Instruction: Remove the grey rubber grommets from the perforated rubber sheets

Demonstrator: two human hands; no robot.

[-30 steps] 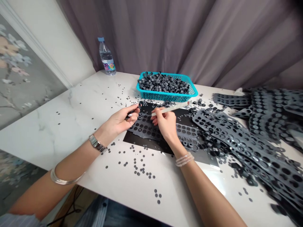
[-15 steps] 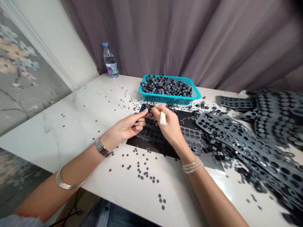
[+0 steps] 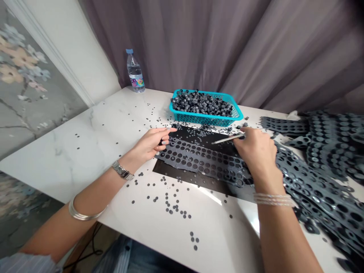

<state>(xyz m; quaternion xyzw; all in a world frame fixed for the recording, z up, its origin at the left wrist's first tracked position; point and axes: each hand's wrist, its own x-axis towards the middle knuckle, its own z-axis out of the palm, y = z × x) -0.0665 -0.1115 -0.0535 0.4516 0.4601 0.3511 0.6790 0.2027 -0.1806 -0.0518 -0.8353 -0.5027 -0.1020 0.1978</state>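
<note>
My left hand point(image 3: 153, 143) is at the left end of a grey perforated sheet point(image 3: 199, 161), thumb side stretched forward and the other fingers curled. Whatever may be inside those fingers is hidden. A slim pale stick-like tool point(image 3: 227, 139) with a narrow tip points left out of my closed right hand point(image 3: 257, 149). That hand is over the right end of the sheet, beside small black pieces. Beneath the sheet lies a dark mat point(image 3: 167, 170), with small dark discs point(image 3: 203, 133) scattered on its far part.
A turquoise basket point(image 3: 206, 118) full of small black pieces stands behind the mat. More perforated grey strips point(image 3: 327, 140) are piled at the right. A water bottle point(image 3: 135, 74) stands at the back left. Dark discs dot the white table point(image 3: 113, 189).
My right hand has moved right, away from my left, with the pale tool still in it. The perforated sheet is now more exposed. My left hand has stayed near its place.
</note>
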